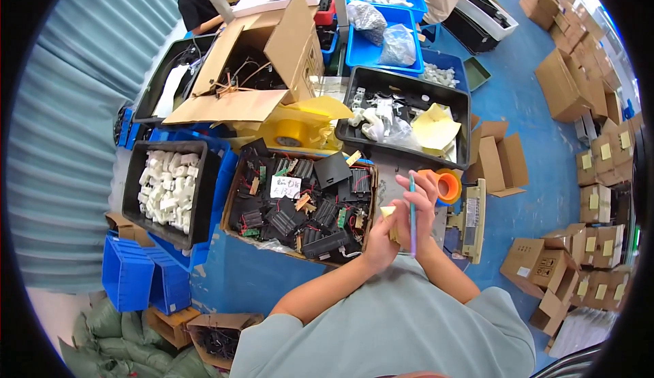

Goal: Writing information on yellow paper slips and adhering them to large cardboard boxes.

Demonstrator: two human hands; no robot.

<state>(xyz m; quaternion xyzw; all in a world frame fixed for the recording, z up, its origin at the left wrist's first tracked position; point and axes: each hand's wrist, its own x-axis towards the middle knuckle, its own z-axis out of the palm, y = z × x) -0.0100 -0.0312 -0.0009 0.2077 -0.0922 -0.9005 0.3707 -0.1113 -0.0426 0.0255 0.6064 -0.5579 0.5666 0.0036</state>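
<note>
Pen, axis vertical in view, in right grip; yellow piece in left grip

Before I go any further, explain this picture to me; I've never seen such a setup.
There is no machine: a person works bare-handed, seen by a wide camera worn on the head and looking down, so straight edges bend. The left hand holds a small pale-yellow piece; the right hand holds a slim pen. Left of the hands, a cardboard box holds black parts; farther left, a black tray holds white pieces.
</note>
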